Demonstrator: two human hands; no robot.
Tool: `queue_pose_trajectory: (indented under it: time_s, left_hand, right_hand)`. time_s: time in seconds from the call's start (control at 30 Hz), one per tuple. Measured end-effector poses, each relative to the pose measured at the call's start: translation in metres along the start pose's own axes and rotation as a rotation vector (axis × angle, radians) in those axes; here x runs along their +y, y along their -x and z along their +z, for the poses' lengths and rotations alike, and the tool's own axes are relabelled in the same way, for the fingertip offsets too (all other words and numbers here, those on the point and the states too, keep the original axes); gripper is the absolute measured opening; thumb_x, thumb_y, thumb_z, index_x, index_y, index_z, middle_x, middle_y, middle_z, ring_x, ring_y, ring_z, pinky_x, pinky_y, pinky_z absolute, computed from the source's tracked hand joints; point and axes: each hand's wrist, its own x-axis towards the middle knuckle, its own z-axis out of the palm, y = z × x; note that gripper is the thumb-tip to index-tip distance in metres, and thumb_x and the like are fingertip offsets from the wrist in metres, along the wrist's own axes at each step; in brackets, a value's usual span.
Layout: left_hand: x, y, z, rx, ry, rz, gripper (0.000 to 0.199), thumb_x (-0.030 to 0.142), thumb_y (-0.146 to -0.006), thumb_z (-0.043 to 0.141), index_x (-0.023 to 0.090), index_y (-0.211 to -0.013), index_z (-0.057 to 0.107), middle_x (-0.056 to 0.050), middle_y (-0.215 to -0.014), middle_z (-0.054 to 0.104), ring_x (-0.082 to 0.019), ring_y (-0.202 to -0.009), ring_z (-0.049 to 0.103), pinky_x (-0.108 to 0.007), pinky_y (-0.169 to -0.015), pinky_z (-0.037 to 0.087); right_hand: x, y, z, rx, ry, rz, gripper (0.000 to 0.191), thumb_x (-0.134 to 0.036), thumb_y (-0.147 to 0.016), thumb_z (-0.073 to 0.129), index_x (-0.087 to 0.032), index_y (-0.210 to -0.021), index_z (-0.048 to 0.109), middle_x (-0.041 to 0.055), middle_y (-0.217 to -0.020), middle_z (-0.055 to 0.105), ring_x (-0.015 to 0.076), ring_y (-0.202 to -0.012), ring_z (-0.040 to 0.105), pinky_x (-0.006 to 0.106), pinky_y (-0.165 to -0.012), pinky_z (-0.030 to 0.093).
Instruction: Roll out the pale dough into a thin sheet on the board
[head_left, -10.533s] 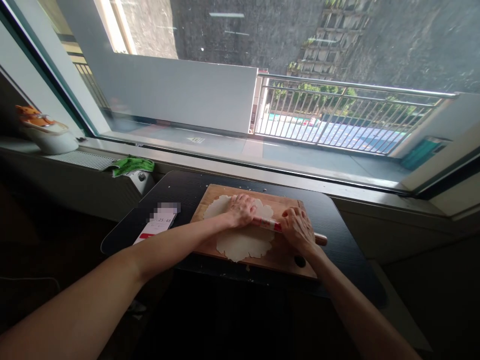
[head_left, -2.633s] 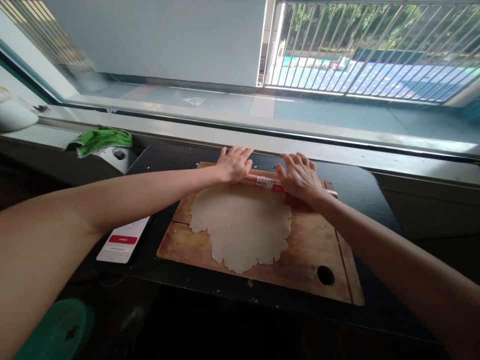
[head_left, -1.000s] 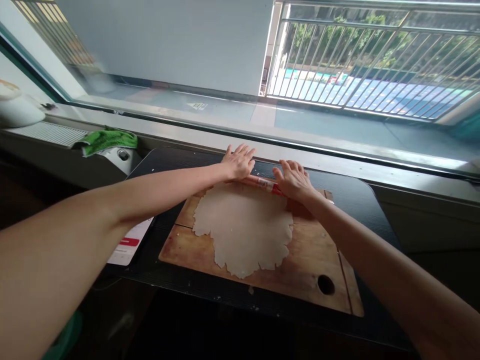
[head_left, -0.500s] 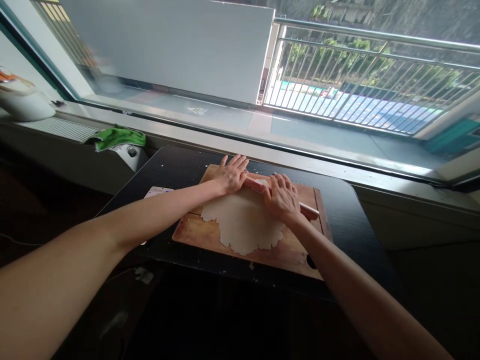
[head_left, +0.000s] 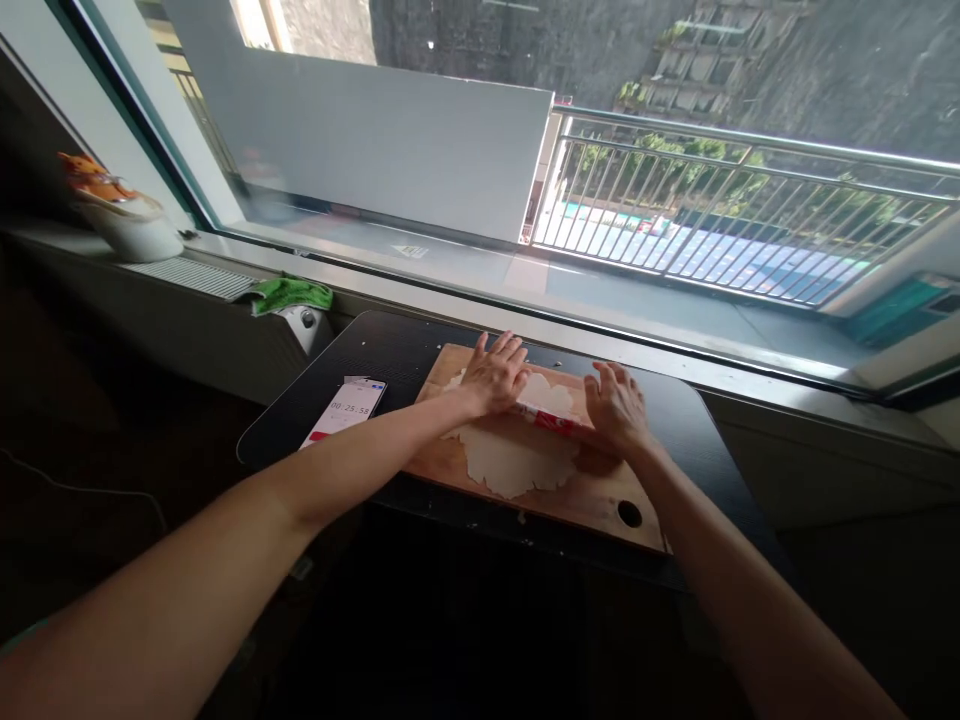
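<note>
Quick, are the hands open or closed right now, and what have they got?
Left hand: open, on the rolling pin.
Right hand: open too, on the same rolling pin.

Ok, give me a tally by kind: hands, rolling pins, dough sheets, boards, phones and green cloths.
Hands: 2, the left hand and the right hand
Rolling pin: 1
Dough: 1
Board: 1
Phone: 1
Green cloth: 1
Total: 7
</note>
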Motion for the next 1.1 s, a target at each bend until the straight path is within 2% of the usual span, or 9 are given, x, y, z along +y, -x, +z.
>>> queue_pose_trajectory:
  time_s: [0.1,0.27,0.5,0.63,0.73,0.8,0.97,1.03,1.1]
  left_hand:
    - [0.005,-0.004,0.013,-0.176,0.026,-0.08,0.06,0.043,-0.104,0.027,0.013,-0.154,0.038,-0.014,-0.162,0.033,-0.03,-0.153,0.023,-0.059,-0.122,0.018]
    - [-0.002,0.033,0.021,-0.2,0.021,0.128,0.06,0.049,-0.102,0.03,0.021,-0.154,0.039,-0.01,-0.163,0.034,-0.029,-0.153,0.024,-0.058,-0.124,0.011]
    - [-0.004,-0.035,0.02,-0.252,0.014,-0.138,0.063,0.048,-0.103,0.027,0.016,-0.157,0.032,-0.015,-0.165,0.027,-0.031,-0.153,0.02,-0.062,-0.121,0.016]
    - [-0.004,0.005,0.02,-0.249,0.021,0.006,0.059,0.05,-0.102,0.028,0.023,-0.154,0.039,-0.01,-0.161,0.037,-0.03,-0.151,0.027,-0.06,-0.121,0.018]
    - [-0.004,0.044,0.019,-0.166,0.021,0.159,0.055,0.045,-0.101,0.035,0.025,-0.152,0.043,-0.008,-0.161,0.038,-0.029,-0.152,0.026,-0.056,-0.123,0.015]
    - [-0.006,0.038,0.02,-0.162,0.018,0.142,0.057,0.045,-0.101,0.035,0.024,-0.154,0.04,-0.008,-0.162,0.035,-0.029,-0.152,0.024,-0.057,-0.123,0.013]
    - [-0.011,-0.029,0.022,-0.244,0.004,-0.07,0.065,0.047,-0.102,0.026,0.016,-0.159,0.028,-0.014,-0.166,0.025,-0.032,-0.154,0.016,-0.063,-0.121,0.012]
    - [-0.011,-0.027,0.021,-0.285,0.015,-0.056,0.066,0.049,-0.102,0.025,0.016,-0.159,0.027,-0.013,-0.166,0.023,-0.032,-0.155,0.015,-0.063,-0.121,0.012]
    - [-0.01,-0.003,0.019,-0.336,0.036,0.035,0.065,0.05,-0.102,0.027,0.02,-0.159,0.03,-0.01,-0.166,0.024,-0.032,-0.154,0.017,-0.061,-0.122,0.012]
  right_hand:
    - [0.004,0.017,0.01,-0.078,0.102,0.011,0.052,-0.044,-0.097,0.033,-0.018,-0.137,0.056,0.0179,-0.145,0.053,0.0332,-0.136,0.046,0.056,-0.109,0.037]
    - [-0.002,0.066,0.012,-0.194,0.171,-0.213,0.054,-0.048,-0.101,0.029,-0.021,-0.14,0.054,0.0129,-0.147,0.054,0.0296,-0.141,0.04,0.051,-0.113,0.034]
    - [-0.008,-0.005,0.009,-0.214,0.151,0.032,0.055,-0.042,-0.1,0.031,-0.014,-0.145,0.048,0.0168,-0.147,0.052,0.031,-0.137,0.044,0.053,-0.11,0.037]
    - [-0.005,0.037,0.01,-0.241,0.14,-0.143,0.052,-0.045,-0.101,0.03,-0.019,-0.141,0.052,0.014,-0.146,0.054,0.0294,-0.139,0.043,0.049,-0.11,0.039]
    - [0.001,0.073,0.015,-0.135,0.115,-0.326,0.051,-0.045,-0.101,0.031,-0.023,-0.142,0.051,0.0117,-0.145,0.056,0.0283,-0.141,0.041,0.049,-0.113,0.035]
    - [0.004,0.065,0.019,-0.09,0.109,-0.314,0.052,-0.046,-0.101,0.032,-0.022,-0.143,0.05,0.0127,-0.144,0.056,0.0299,-0.14,0.041,0.051,-0.113,0.033]
    - [0.003,-0.005,0.023,-0.064,0.09,-0.12,0.057,-0.047,-0.099,0.031,-0.019,-0.148,0.043,0.0157,-0.149,0.05,0.0331,-0.142,0.037,0.057,-0.111,0.034]
    - [0.001,0.001,0.019,-0.106,0.089,-0.11,0.058,-0.048,-0.1,0.029,-0.018,-0.148,0.044,0.0159,-0.149,0.05,0.0332,-0.142,0.037,0.056,-0.11,0.035]
    - [-0.001,0.028,0.014,-0.182,0.093,-0.172,0.058,-0.05,-0.101,0.025,-0.018,-0.145,0.047,0.0147,-0.147,0.053,0.0317,-0.141,0.04,0.053,-0.11,0.037]
